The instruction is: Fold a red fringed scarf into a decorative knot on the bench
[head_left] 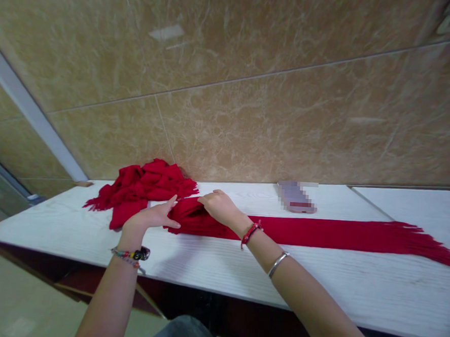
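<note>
Red scarf (327, 234) lies along the tabletop (241, 271) | our left hand (153, 217) spreads, fingers apart, by its bunched end | our right hand (221, 209) pinches a fold | we risk skewed layers if we tug unevenly, or snagging the adjacent red heap (140, 186)

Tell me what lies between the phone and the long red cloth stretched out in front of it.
Just a narrow, bare strip of white tabletop separates the phone from the long red cloth, as the head view shows.

scarf (331, 233): matt cloth | tabletop (219, 267): wood-grain, low sheen | wall (251, 119): glossy marbled tile | bangle (277, 264): shiny metal
</note>
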`<action>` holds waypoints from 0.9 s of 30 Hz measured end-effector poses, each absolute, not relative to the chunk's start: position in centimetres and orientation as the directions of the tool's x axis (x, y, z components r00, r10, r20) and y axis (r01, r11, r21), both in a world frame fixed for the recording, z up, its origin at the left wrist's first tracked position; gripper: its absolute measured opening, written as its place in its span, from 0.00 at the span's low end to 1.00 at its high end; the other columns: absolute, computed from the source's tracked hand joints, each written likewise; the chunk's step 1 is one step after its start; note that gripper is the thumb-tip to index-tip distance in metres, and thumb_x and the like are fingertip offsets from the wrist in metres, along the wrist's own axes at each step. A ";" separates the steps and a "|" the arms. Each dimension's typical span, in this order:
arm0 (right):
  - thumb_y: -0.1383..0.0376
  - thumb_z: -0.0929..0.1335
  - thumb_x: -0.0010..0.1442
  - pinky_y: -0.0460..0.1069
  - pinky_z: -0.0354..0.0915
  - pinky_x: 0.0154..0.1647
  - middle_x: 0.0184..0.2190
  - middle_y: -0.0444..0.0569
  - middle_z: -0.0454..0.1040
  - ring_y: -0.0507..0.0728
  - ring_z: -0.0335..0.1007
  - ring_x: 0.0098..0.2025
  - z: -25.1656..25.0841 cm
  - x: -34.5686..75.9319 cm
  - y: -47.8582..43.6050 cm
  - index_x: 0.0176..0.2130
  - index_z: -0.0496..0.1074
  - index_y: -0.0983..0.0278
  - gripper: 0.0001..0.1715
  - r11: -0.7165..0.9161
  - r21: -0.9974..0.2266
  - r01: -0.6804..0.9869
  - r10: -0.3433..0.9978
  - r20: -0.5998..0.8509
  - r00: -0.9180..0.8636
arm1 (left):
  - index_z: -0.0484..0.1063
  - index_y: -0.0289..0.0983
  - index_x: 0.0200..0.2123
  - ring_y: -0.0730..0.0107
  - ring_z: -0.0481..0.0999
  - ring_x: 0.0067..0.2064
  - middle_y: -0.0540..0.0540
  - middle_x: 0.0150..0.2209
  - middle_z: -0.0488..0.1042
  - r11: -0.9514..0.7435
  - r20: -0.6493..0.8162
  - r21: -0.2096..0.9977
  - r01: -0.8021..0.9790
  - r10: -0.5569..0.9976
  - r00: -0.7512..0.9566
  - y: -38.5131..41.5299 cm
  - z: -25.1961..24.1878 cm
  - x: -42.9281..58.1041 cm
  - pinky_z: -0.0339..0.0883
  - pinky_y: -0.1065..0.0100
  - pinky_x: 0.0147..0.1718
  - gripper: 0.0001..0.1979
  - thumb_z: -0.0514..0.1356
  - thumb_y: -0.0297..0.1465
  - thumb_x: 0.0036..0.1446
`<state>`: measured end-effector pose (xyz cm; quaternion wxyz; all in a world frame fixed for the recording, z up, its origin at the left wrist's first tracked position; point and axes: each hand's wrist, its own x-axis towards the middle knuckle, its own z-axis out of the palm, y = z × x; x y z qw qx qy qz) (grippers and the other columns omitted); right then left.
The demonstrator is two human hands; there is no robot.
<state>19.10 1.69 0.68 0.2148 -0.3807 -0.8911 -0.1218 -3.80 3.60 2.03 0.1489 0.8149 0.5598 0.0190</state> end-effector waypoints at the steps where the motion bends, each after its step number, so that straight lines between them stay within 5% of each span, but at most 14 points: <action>1: 0.72 0.60 0.58 0.50 0.55 0.45 0.37 0.52 0.74 0.55 0.69 0.40 1.2 19.8 1.7 0.40 0.69 0.66 0.12 0.685 0.050 0.727 0.615 0.494 -0.614 | 0.42 0.34 0.60 0.60 0.58 0.57 0.34 0.59 0.51 -0.336 -0.137 0.272 0.902 0.914 0.382 3.6 2.1 -3.8 0.55 0.67 0.52 0.47 0.61 0.40 0.39; 11: 0.74 0.61 0.56 0.46 0.62 0.37 0.37 0.51 0.75 0.56 0.71 0.39 4.7 29.7 0.2 0.42 0.71 0.64 0.16 0.607 0.061 0.793 0.657 0.523 -0.543 | 0.50 0.34 0.58 0.58 0.54 0.59 0.39 0.59 0.54 -0.483 -0.077 0.297 0.823 0.848 0.525 1.7 3.4 -0.2 0.47 0.63 0.56 0.39 0.58 0.42 0.44; 18: 0.74 0.58 0.54 0.48 0.65 0.42 0.41 0.49 0.74 0.56 0.70 0.43 3.3 38.5 -1.8 0.43 0.72 0.63 0.20 0.566 0.054 0.823 0.651 0.583 -0.486 | 0.40 0.27 0.60 0.56 0.40 0.62 0.33 0.62 0.37 -0.427 -0.178 0.080 0.901 0.883 0.435 1.7 3.0 2.8 0.41 0.61 0.57 0.45 0.56 0.43 0.46; 27: 0.72 0.57 0.52 0.49 0.67 0.42 0.38 0.48 0.75 0.56 0.71 0.41 1.3 48.0 -4.7 0.40 0.74 0.63 0.22 0.475 -0.045 0.879 0.718 0.597 -0.358 | 0.39 0.29 0.61 0.56 0.42 0.62 0.34 0.62 0.37 -0.444 -0.283 -0.024 0.895 0.862 0.420 2.6 2.6 5.1 0.42 0.63 0.56 0.48 0.58 0.44 0.42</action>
